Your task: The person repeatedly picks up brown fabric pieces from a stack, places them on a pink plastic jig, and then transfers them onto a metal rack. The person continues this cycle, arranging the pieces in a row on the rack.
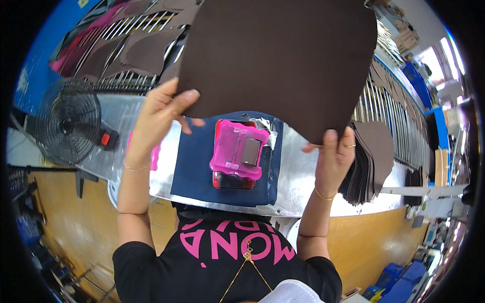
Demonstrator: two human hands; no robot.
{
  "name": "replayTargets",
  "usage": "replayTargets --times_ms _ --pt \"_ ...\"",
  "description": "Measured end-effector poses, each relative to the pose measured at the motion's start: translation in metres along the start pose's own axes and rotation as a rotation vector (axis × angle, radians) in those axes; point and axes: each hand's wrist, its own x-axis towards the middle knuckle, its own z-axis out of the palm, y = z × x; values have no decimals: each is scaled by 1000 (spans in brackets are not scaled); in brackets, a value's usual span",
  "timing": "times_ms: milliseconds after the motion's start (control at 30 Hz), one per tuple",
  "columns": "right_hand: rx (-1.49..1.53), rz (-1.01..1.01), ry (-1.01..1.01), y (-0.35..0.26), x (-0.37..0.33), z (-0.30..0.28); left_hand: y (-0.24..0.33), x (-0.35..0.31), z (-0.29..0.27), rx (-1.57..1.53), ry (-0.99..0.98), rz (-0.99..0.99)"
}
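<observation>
A large dark brown sheet of cut fabric or leather [283,60] is held up in front of me, spread between both hands. My left hand [160,113] pinches its near left corner between thumb and fingers. My right hand [334,157] grips the near right corner, thumb on top. Beneath the sheet's curved near edge lies a pink plastic template [230,146] with a small grey plate [251,151] on it. It rests over a red and black pad [235,182] on a dark blue cloth [194,171]. The sheet hides the far part of the table.
A stack of dark brown cut pieces [376,156] sits on the metal table [298,171] at right. A black fan [68,121] stands at left. Wire racks with brown pieces [144,50] run along the far left, and another rack [399,116] is at right.
</observation>
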Motion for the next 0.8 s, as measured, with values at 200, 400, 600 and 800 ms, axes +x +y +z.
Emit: replayTargets --times_ms 200,400,600,800 --pt "-286 -211 -347 33 -17 42 16 -46 -64 428 334 228" --pt "-447 -273 -379 38 -28 50 7 -61 -80 358 326 202" --pt "-620 -448 -376 42 -37 1 -18 -52 -55 502 163 102" --pt "-698 -169 -271 64 -90 -70 -39 -17 5 716 -138 306"
